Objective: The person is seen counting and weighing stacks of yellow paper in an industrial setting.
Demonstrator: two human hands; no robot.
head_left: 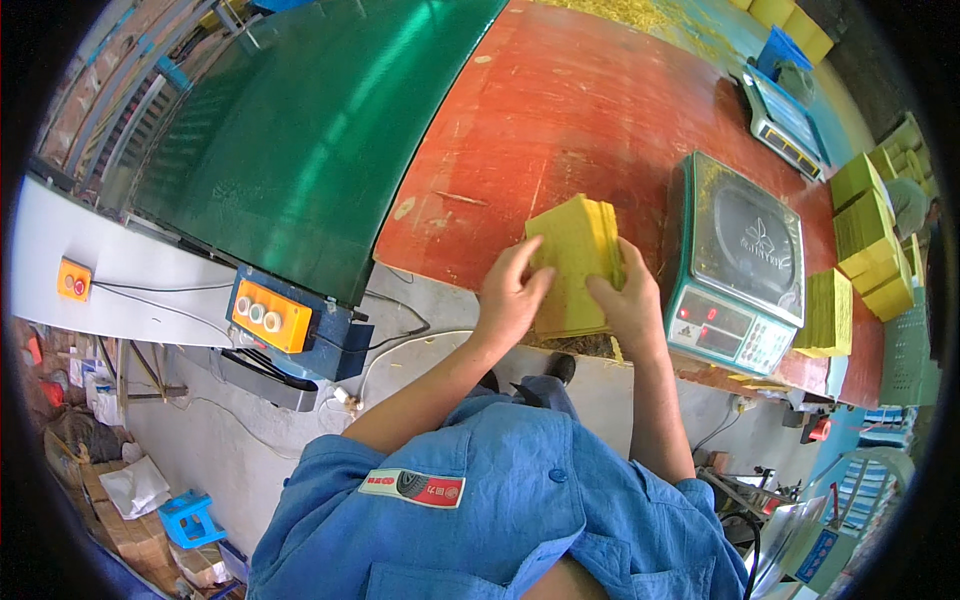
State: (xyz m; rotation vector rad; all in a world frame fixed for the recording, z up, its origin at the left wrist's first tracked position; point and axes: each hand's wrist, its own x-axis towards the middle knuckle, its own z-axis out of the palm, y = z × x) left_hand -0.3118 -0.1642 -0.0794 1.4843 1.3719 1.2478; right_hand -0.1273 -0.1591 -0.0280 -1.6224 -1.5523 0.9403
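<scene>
A thick stack of yellow paper sheets [572, 275] is held upright at the near edge of the red table [560, 100]. My left hand [512, 295] grips its left side, fingers behind and thumb on the near face. On the opposite side my right hand [632, 305] has its thumb against the stack and its fingers along the layered edge. Just right of that hand stands a digital weighing scale [740, 220] with a dark pan and a lit red display. Whether the stack's lower edge rests on the table cannot be told.
A green conveyor belt [270, 130] runs along the left, with an orange button box [270, 315] at its near end. More yellow stacks [825, 312] stand right of the scale. Farther back is a second scale [785, 130]. A blue stool [190, 518] sits low at left.
</scene>
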